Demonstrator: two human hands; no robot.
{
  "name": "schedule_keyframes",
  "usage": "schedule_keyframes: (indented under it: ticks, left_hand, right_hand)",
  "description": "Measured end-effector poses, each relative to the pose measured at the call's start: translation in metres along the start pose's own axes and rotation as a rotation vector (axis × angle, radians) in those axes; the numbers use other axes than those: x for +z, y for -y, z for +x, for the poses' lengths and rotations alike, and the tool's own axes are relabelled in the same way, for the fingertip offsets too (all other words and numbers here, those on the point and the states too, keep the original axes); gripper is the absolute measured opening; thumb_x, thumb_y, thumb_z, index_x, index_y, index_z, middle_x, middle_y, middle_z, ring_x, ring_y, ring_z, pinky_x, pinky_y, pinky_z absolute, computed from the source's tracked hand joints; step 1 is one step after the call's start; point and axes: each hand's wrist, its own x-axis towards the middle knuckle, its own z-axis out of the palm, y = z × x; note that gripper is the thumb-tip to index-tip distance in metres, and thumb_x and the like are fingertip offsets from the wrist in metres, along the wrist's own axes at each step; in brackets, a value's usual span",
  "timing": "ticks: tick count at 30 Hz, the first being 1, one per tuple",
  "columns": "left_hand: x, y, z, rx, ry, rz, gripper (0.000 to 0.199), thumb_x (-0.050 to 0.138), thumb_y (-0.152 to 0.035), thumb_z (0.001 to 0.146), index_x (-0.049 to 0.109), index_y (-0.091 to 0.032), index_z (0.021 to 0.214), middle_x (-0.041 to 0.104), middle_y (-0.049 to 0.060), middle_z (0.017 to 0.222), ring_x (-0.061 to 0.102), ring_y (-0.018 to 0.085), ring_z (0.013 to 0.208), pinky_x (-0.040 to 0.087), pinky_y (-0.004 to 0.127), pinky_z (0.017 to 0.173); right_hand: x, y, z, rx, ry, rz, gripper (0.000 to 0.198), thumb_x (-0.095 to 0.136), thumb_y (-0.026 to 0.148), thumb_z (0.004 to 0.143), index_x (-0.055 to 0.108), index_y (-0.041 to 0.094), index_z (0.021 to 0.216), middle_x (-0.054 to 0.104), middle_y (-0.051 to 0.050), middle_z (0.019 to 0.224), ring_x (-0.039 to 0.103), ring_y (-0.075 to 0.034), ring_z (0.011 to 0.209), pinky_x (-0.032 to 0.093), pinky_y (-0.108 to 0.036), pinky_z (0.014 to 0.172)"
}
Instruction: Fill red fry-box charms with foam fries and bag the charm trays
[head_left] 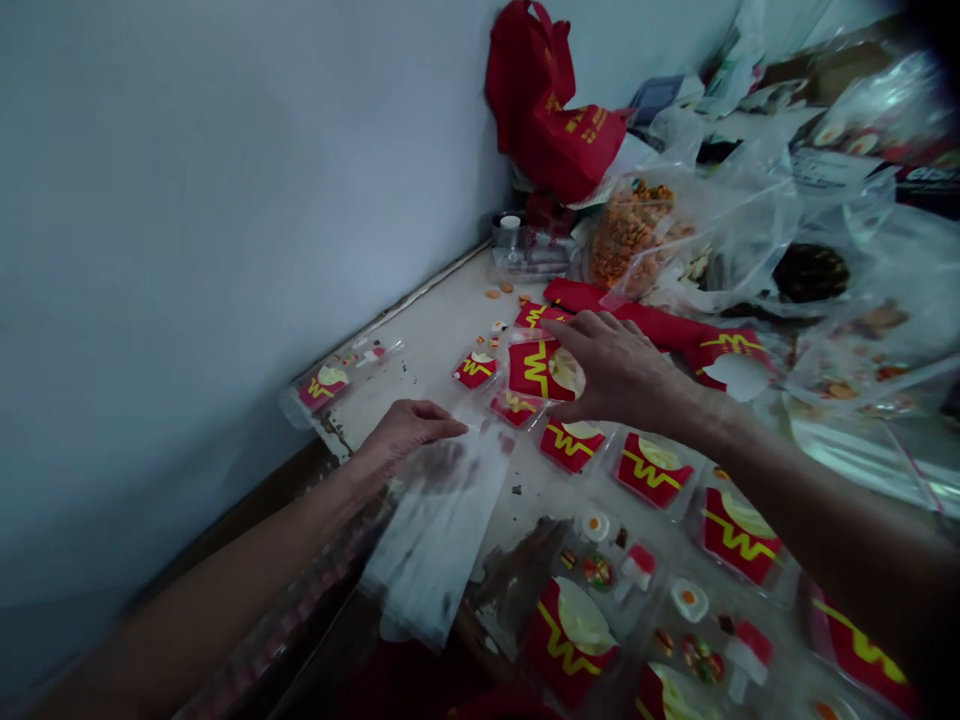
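Nearest the camera, at the worktop's (424,325) near edge: bagged red cartons (559,650) with yellow zigzags, beside small fried-egg pieces (595,526) and red-and-white pieces (638,565). Laid just beyond, in a slanting row toward the right: more red-and-yellow packets (654,470). Pinching the upper left corner of a translucent plastic bag (442,525) between thumb and fingertips of the left hand (409,432), with the bag's lower end past the worktop's near left edge. Stretched out from the right with the right hand (619,360), thumb and fingers spread around the right end of a bigger red carton (529,368), just above and right of the bag; cannot tell whether gripping it. At the worktop's left corner: another clear packet (324,386). Heaped toward the far edge, near the wall: a red carrier bag (532,100) and orange bits (634,230) in clear plastic.
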Motion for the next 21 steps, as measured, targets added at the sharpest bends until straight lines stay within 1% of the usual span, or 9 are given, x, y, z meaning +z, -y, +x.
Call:
schedule_keyframes:
  ticks: [2, 5, 7, 11, 13, 15, 17, 19, 21]
  left_hand:
    - [0.010, -0.002, -0.006, 0.019, -0.038, 0.014, 0.039, 0.095, -0.043, 0.052, 0.073, -0.016, 0.068, 0.065, -0.001, 0.064, 0.056, 0.012, 0.063, 0.041, 0.025, 0.064]
    - [0.020, -0.004, -0.011, 0.073, -0.096, 0.063, 0.040, 0.095, -0.044, 0.052, 0.069, -0.016, 0.063, 0.060, -0.002, 0.058, 0.050, 0.010, 0.056, 0.037, 0.024, 0.056]
    - [0.023, -0.004, -0.011, 0.110, -0.087, 0.090, 0.039, 0.093, -0.045, 0.054, 0.069, -0.016, 0.063, 0.061, -0.002, 0.057, 0.050, 0.010, 0.055, 0.036, 0.024, 0.054]
    - [0.015, 0.002, -0.004, 0.255, 0.000, 0.204, 0.031, 0.076, -0.049, 0.076, 0.079, -0.018, 0.080, 0.066, 0.001, 0.062, 0.059, 0.014, 0.060, 0.043, 0.025, 0.060]
    - [0.007, 0.005, -0.001, 0.287, 0.025, 0.231, 0.030, 0.071, -0.048, 0.080, 0.081, -0.019, 0.085, 0.070, 0.003, 0.070, 0.062, 0.015, 0.067, 0.045, 0.025, 0.065]
    - [0.001, 0.006, 0.001, 0.220, 0.061, 0.157, 0.030, 0.076, -0.046, 0.076, 0.081, -0.018, 0.085, 0.073, 0.004, 0.076, 0.062, 0.015, 0.071, 0.046, 0.026, 0.067]
    - [0.000, 0.007, 0.000, 0.128, 0.060, 0.034, 0.033, 0.084, -0.045, 0.068, 0.080, -0.017, 0.084, 0.073, 0.004, 0.077, 0.062, 0.015, 0.072, 0.046, 0.025, 0.068]
    - [0.005, 0.008, -0.003, 0.073, 0.018, -0.046, 0.036, 0.091, -0.044, 0.060, 0.078, -0.016, 0.079, 0.071, 0.002, 0.073, 0.059, 0.013, 0.069, 0.045, 0.025, 0.067]
    - [0.012, 0.008, -0.004, 0.037, -0.034, -0.053, 0.040, 0.095, -0.042, 0.051, 0.073, -0.016, 0.070, 0.065, 0.000, 0.064, 0.054, 0.011, 0.061, 0.040, 0.024, 0.059]
  right_hand:
    - [-0.003, 0.003, -0.001, 0.041, -0.039, 0.005, 0.099, 0.078, 0.060, 0.071, 0.042, 0.017, 0.152, 0.058, -0.019, 0.131, 0.053, -0.039, 0.116, 0.044, -0.050, 0.092]
    - [-0.006, 0.009, -0.004, 0.051, -0.110, -0.007, 0.101, 0.079, 0.060, 0.071, 0.039, 0.019, 0.154, 0.056, -0.018, 0.133, 0.050, -0.040, 0.117, 0.042, -0.051, 0.093]
    - [-0.008, 0.013, -0.007, 0.042, -0.133, -0.016, 0.101, 0.079, 0.059, 0.072, 0.038, 0.019, 0.155, 0.056, -0.018, 0.132, 0.050, -0.040, 0.118, 0.041, -0.051, 0.094]
    - [-0.004, 0.011, -0.016, 0.043, -0.149, -0.025, 0.100, 0.075, 0.063, 0.075, 0.036, 0.020, 0.156, 0.056, -0.018, 0.131, 0.050, -0.040, 0.116, 0.041, -0.051, 0.093]
    - [0.001, 0.008, -0.021, 0.052, -0.155, -0.029, 0.101, 0.074, 0.065, 0.075, 0.035, 0.021, 0.157, 0.056, -0.018, 0.130, 0.050, -0.040, 0.116, 0.041, -0.052, 0.092]
    - [0.006, 0.006, -0.024, 0.061, -0.149, -0.029, 0.100, 0.074, 0.066, 0.075, 0.035, 0.022, 0.157, 0.057, -0.018, 0.129, 0.051, -0.040, 0.115, 0.042, -0.052, 0.091]
    - [0.009, 0.006, -0.027, 0.067, -0.131, -0.026, 0.099, 0.074, 0.066, 0.075, 0.038, 0.021, 0.155, 0.057, -0.018, 0.128, 0.051, -0.040, 0.115, 0.042, -0.052, 0.089]
    - [0.008, 0.010, -0.028, 0.069, -0.115, -0.022, 0.097, 0.074, 0.065, 0.075, 0.040, 0.021, 0.154, 0.058, -0.018, 0.127, 0.051, -0.040, 0.114, 0.043, -0.051, 0.088]
    - [0.006, 0.013, -0.027, 0.075, -0.120, -0.019, 0.096, 0.074, 0.065, 0.074, 0.041, 0.021, 0.153, 0.058, -0.018, 0.126, 0.052, -0.040, 0.113, 0.043, -0.051, 0.088]
